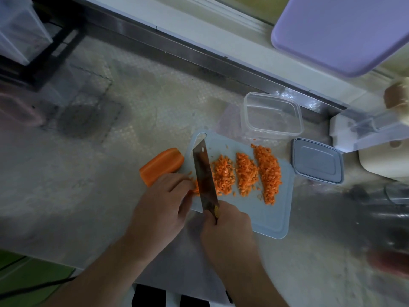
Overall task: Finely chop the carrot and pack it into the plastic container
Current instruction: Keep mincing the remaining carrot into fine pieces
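A pale blue cutting board [272, 218] lies on the counter. Three rows of finely chopped carrot [246, 173] sit on it. My right hand [228, 227] grips the handle of a cleaver [203, 173], whose blade stands edge-down on the board left of the rows. My left hand [163, 204] holds down carrot strips [194, 188] beside the blade with curled fingers. A whole carrot piece [160, 166] lies off the board's left edge. The clear plastic container [272, 114] stands empty behind the board, its grey lid [317, 160] to the right.
A lilac board [340, 32] leans at the back right. A white appliance [371, 131] and a cream dish [385, 160] stand at the right. A dark blurred object [385, 229] lies at the front right. A metal ledge [177, 47] runs along the back.
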Tool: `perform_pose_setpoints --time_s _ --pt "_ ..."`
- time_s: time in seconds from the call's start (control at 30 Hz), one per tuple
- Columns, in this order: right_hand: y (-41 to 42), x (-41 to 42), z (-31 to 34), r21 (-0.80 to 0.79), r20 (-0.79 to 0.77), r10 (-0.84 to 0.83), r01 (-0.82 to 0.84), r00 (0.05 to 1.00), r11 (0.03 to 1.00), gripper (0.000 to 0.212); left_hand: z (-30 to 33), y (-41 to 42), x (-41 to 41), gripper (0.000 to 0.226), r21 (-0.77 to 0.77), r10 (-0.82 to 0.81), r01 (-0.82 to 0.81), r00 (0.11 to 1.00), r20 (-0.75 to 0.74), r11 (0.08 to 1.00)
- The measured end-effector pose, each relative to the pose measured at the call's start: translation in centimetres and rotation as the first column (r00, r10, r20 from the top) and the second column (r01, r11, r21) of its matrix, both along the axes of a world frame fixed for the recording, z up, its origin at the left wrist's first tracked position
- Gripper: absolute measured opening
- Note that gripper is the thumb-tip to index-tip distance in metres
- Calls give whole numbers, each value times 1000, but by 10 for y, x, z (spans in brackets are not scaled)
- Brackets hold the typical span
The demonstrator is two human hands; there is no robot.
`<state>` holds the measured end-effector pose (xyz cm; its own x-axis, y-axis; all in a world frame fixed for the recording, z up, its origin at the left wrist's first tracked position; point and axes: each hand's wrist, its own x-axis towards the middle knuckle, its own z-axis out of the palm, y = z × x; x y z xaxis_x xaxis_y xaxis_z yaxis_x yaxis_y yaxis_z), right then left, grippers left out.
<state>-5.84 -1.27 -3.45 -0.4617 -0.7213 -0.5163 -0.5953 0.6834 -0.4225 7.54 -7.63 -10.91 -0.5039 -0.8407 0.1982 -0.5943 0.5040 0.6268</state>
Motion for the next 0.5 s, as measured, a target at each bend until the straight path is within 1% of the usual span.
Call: perform_pose_setpoints --time_s 0.2,0.3,0.37,0.43,0.5 --pt "-5 7 -5 121 -30 30 -26 999 992 12 -4 1 -1 15 -9 -4 4 999 -39 1000" --pt "-9 12 -3 135 -7 -7 8 1000 991 9 -7 0 -1 15 3 -5 5 1000 -29 1000" --pt "-10 13 -3 128 6 -23 22 1000 992 9 -6 -1 -1 15 9 -11 11 1000 -22 1000" --pt "-9 10 -4 87 41 -47 43 998 995 12 -4 -2 -2 16 20 -3 3 1000 -10 1000" --pt "-8 4 -4 38 44 -67 66 997 997 16 -3 -4 -5 14 24 7 -7 1000 -2 1000"
